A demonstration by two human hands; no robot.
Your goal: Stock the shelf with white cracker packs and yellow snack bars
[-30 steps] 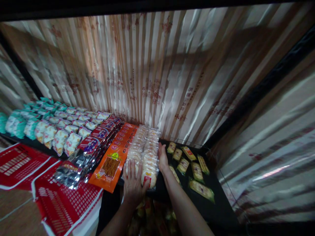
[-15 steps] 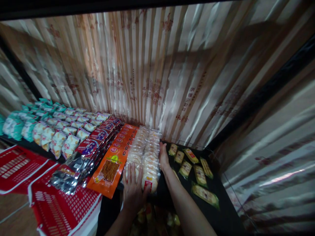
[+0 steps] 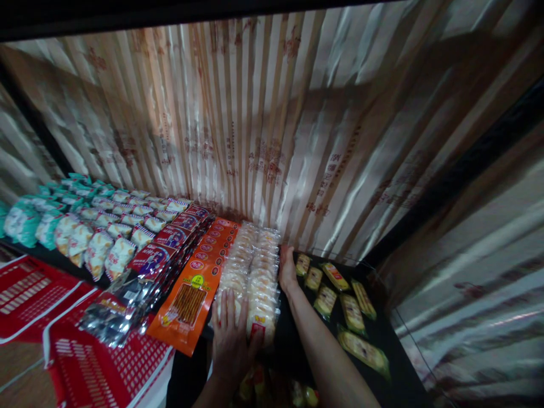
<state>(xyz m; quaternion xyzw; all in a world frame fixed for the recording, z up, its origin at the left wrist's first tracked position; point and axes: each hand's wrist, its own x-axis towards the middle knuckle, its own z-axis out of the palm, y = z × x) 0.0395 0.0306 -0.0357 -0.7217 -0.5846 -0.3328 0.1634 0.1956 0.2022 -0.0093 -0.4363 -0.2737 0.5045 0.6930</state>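
Two rows of clear-wrapped pale round cracker packs (image 3: 255, 272) run front to back on a black shelf (image 3: 382, 362). My left hand (image 3: 232, 331) lies flat with fingers spread over the front packs of the rows. My right hand (image 3: 287, 269) presses its open palm against the right side of the rows, further back. Neither hand holds anything.
Orange snack packs (image 3: 199, 283) lie left of the crackers, then red and silver packs (image 3: 153, 258) and green-white bags (image 3: 51, 218). Several small yellow-green packets (image 3: 340, 300) lie to the right. Red baskets (image 3: 85, 362) sit at lower left. A striped foil wall (image 3: 263, 124) stands behind.
The view has shifted slightly. My right hand has slid a little further back along the cracker rows; my left hand stays flat on the front packs.
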